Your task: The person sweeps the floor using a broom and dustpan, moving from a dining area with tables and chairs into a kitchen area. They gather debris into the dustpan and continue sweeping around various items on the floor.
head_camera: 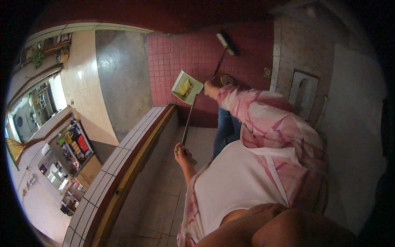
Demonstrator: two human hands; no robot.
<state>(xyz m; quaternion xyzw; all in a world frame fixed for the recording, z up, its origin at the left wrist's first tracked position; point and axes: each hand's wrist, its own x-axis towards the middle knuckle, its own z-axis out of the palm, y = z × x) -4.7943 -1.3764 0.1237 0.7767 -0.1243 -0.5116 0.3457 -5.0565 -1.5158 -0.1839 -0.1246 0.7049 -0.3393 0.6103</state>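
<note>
My left hand [182, 153] is closed around the long thin handle of a dustpan [195, 89]. The dustpan's pale tray, at the far end of that handle, holds some yellow crumpled litter [185, 87] and small dark bits. My right hand [211, 90] grips the dark stick of a broom [227, 44], just right of the tray. The broom head, with a pale strip along it, is slightly blurred over the red tiled floor [197, 49], beyond my foot. Whether the dustpan touches the floor, I cannot tell.
A low wall with a white-tiled top [123, 152] runs along my left side. On the right a squat toilet [304, 91] is set in the floor, near a round floor drain [267, 73]. Cluttered shelves [72, 148] stand in the lit room beyond the wall.
</note>
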